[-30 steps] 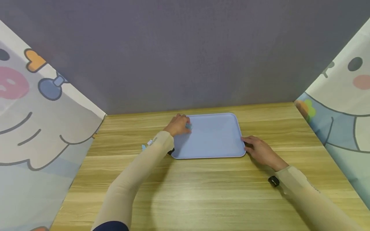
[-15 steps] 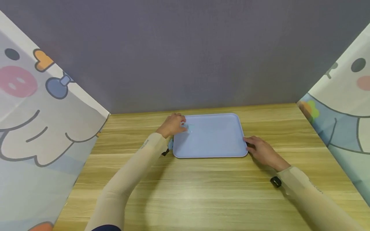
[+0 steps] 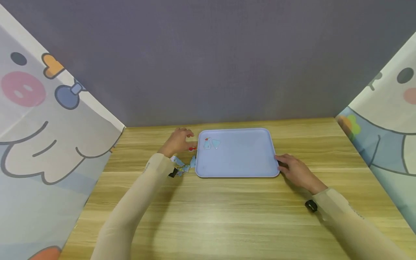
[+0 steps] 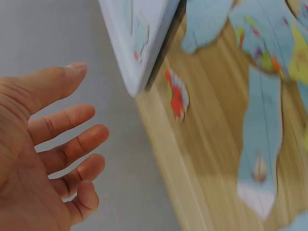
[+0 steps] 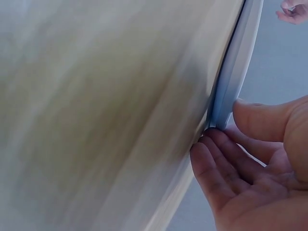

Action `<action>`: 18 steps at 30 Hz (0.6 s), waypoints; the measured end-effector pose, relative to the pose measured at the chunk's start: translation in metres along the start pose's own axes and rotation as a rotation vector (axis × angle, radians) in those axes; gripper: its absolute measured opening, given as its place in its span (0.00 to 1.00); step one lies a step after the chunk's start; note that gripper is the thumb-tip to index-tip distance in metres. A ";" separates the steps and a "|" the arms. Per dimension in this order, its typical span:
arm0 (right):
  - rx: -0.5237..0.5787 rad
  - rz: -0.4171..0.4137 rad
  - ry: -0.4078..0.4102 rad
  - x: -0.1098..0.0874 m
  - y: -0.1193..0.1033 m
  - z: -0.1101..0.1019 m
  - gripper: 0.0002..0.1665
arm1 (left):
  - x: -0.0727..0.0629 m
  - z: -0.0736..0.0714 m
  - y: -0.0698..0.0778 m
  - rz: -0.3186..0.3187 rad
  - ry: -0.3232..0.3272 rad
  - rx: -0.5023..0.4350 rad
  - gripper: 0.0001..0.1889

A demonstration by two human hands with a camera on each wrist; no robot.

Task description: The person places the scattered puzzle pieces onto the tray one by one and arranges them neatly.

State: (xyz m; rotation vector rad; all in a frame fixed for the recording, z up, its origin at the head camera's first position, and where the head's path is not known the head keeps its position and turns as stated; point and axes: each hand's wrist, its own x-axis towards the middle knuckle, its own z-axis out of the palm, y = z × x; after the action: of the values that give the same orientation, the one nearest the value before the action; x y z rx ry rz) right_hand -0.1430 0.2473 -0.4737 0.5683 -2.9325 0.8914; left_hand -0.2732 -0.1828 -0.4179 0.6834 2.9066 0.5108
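My left hand (image 3: 178, 142) hovers above the table just left of a pale blue tray (image 3: 237, 159), fingers loosely bent and holding nothing. Two light blue puzzle pieces lie side by side in the tray's far left part, one with a red spot (image 3: 207, 144), the other triangular (image 3: 216, 144). Close to the left hand, a small red puzzle piece (image 4: 178, 96) lies on the table beside the tray's edge. At the tray's right rim, my right hand (image 3: 295, 172) pinches the edge, its thumb (image 5: 262, 120) on the rim and fingers against the outside and underside.
Left of the tray, partly behind the left wrist, lie several printed puzzle pieces, among them a long blue strip with a sailboat (image 4: 261, 139) and a colourful map-like piece (image 4: 262, 36). A grey wall (image 3: 227, 65) rises behind the wooden table (image 3: 221, 213).
My left hand has let go of a light blue puzzle piece in the tray and moved left, off the tray. Both pieces there now show. The right hand stays at the rim.
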 end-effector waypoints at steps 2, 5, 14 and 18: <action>0.005 0.012 -0.009 0.000 -0.001 0.000 0.26 | -0.007 -0.005 -0.007 0.006 0.015 -0.019 0.21; 0.012 0.025 -0.024 0.000 -0.003 -0.001 0.27 | -0.017 -0.010 -0.015 0.003 0.029 -0.027 0.20; 0.014 0.014 -0.019 0.000 -0.003 -0.001 0.26 | -0.047 -0.017 -0.033 -0.088 -0.004 -0.062 0.20; 0.011 0.007 -0.017 0.000 -0.003 -0.001 0.26 | -0.057 -0.020 -0.041 -0.084 0.018 -0.070 0.19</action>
State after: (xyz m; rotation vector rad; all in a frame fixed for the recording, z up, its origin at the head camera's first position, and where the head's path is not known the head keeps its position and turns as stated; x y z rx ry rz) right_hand -0.1422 0.2458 -0.4710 0.5701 -2.9486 0.9082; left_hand -0.2433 -0.2487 -0.4114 0.5481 2.9038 0.6086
